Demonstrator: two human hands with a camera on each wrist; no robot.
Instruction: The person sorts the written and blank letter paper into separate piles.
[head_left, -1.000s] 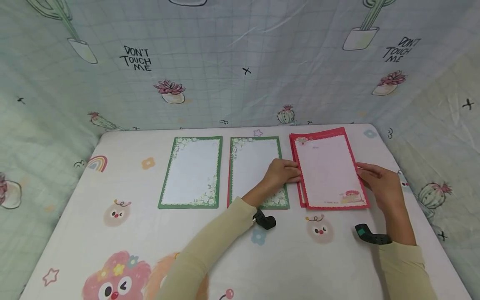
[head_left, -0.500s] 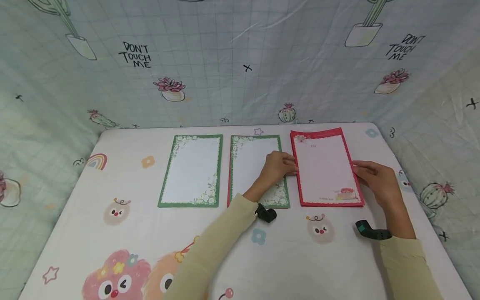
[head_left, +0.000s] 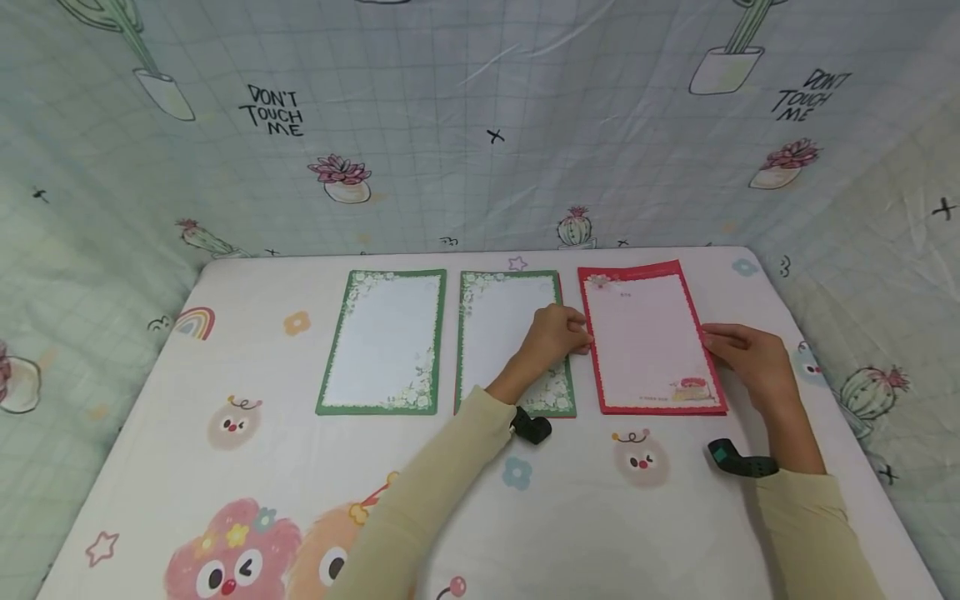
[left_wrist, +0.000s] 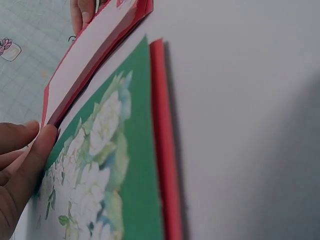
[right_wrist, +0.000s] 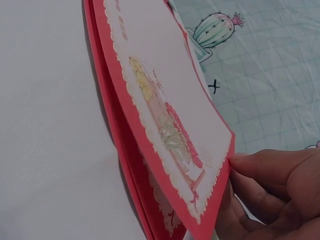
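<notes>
Both hands are at a small stack of red-bordered paper sheets (head_left: 648, 342), printed with a slice of cake, on the right of the table. My left hand (head_left: 555, 333) pinches the top sheet's left edge between thumb and finger and reaches over the middle green-bordered sheet (left_wrist: 95, 165). At the opposite edge, my right hand (head_left: 757, 362) pinches the top sheet (right_wrist: 195, 110) between thumb and fingers. That side stands raised, with a gap above the red sheet below (right_wrist: 122, 160). Part of the middle green sheet is hidden under the left hand and forearm.
Another green-bordered sheet (head_left: 382, 342) lies left of the middle one. Red paper (left_wrist: 165, 140) peeks out from under the middle green sheet. A patterned cloth wall (head_left: 450, 125) rises behind the white printed table cover (head_left: 262, 483).
The top red-bordered sheet has shifted left and now lies nearly in line with those beneath. Both hands moved slightly left with it. The middle green sheet slid a little left, showing red along its right edge.
</notes>
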